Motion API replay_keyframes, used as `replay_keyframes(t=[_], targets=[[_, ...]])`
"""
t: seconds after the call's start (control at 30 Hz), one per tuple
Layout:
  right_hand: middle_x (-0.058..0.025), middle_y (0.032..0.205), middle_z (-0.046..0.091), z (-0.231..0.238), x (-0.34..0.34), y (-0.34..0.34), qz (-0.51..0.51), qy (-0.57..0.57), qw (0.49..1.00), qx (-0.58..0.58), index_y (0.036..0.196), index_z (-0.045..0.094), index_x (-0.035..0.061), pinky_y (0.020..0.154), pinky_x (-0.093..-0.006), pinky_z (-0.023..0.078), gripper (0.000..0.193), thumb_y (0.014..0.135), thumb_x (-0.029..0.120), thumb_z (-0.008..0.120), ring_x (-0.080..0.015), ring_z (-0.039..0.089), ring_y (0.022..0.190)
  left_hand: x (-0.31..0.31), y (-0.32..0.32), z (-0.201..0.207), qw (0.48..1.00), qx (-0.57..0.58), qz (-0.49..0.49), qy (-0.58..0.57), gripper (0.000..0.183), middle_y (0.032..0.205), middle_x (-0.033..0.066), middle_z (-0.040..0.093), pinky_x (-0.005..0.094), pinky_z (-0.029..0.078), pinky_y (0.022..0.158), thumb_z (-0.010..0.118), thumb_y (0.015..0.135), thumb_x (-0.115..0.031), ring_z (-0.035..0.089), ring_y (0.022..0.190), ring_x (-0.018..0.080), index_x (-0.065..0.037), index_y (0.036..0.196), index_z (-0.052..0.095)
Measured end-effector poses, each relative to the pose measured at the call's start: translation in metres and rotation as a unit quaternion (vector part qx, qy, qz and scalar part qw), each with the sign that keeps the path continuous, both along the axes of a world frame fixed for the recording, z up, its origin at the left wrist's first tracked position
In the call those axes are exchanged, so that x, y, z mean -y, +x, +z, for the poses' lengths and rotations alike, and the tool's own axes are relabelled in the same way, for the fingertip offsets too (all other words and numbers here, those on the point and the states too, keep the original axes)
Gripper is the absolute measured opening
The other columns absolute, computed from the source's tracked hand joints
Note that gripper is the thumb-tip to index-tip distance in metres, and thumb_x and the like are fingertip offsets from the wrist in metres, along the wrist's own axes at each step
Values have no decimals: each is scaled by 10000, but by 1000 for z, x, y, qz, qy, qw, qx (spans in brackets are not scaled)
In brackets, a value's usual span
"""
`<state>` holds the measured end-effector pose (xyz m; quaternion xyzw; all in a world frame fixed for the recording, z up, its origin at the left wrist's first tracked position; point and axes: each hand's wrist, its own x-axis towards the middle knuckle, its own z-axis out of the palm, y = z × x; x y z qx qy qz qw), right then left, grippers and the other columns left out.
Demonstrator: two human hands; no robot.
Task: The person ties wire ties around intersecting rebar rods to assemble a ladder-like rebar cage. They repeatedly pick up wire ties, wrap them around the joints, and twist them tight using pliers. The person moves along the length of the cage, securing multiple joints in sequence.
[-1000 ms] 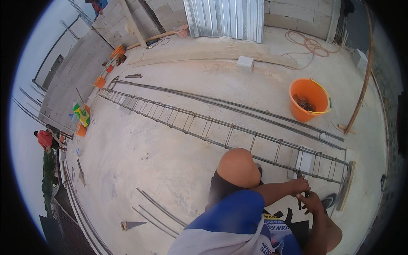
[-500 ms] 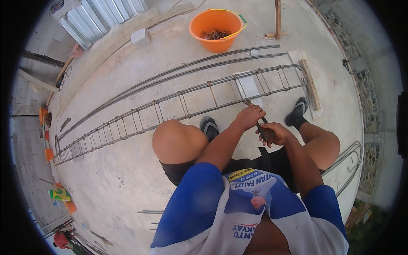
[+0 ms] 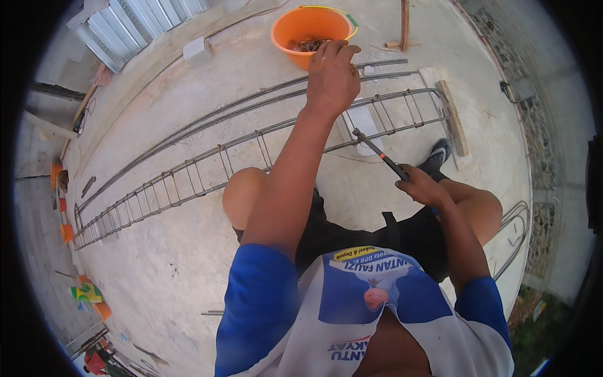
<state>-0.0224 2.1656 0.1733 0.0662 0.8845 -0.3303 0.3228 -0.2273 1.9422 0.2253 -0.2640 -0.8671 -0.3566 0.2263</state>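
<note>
My right hand [image 3: 422,186] is closed round the dark grip of a pair of pincers [image 3: 384,154]. Their metal head lies at the near bar of a long steel rebar cage [image 3: 207,164], over a pale block. My left hand [image 3: 334,76] is stretched out beyond the cage, just in front of an orange bucket [image 3: 281,39] holding dark scraps. Its fingers are bent and apart, with nothing visible in them. A thin wire [image 3: 352,157] trails beside the pincers' head. My left forearm hides part of the cage.
Two long loose bars [image 3: 251,102] lie beyond the cage. Wooden boards [image 3: 453,116] sit at its right end, near my foot. Bent bars [image 3: 514,235] lie at the right. A concrete block [image 3: 197,50] and corrugated metal sheets [image 3: 135,28] are at the far left.
My left hand has left the pincers and moved up and left toward the bucket. The right hand keeps the pincers, their handles now close together. The view has shifted slightly.
</note>
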Motion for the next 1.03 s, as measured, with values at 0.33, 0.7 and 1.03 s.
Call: replay_keyframes(t=[0.33,0.7,1.03], targets=[[-225,1177,507,-128,34,-95,53,262,956,-118,1490,200,42,820,-471,526,866,840,327,696,-390,614,992,28,0,22,953,296,-6,55,271,1112,155,650,395,488,854,582,873,-110,623,1010,328,-39,1130,627],[-248,1171,562,-147,9,-126,141,198,962,125,1478,199,-5,838,-465,518,838,855,316,659,-386,625,1020,-35,6,-27,839,476,-255,-60,202,1043,175,614,439,482,816,587,821,-72,596,1006,361,6,1008,581],[-238,1117,630,-34,0,-213,265,215,926,164,1480,196,-2,862,-460,516,865,843,344,667,-358,633,1056,-38,37,-80,740,657,-60,131,292,1001,200,600,448,453,892,600,721,3,573,996,365,-71,1001,637]])
